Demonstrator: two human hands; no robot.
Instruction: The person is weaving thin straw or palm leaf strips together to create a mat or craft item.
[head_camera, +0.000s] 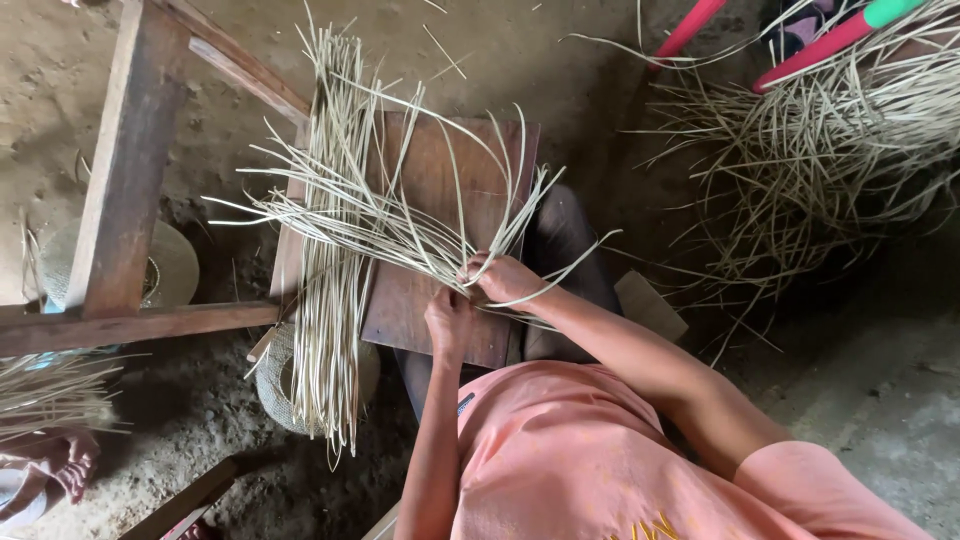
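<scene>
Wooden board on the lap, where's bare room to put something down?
On the wooden board, the bare patch lies right of the straw strips, up toward its far edge. The near edge is crowded by the left hand, the right hand and fanned strips.

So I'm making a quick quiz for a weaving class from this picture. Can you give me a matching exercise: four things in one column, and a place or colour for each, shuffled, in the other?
Things:
1. wooden board
2. loose heap of straw strips
3. shirt
4. small woven basket

Descriptions:
A. pink
B. top right, on the ground
C. under the strips being woven, on the person's lap
D. below the hanging ends of the long bundle of strips

Pairs: 1-C, 2-B, 3-A, 4-D
</scene>
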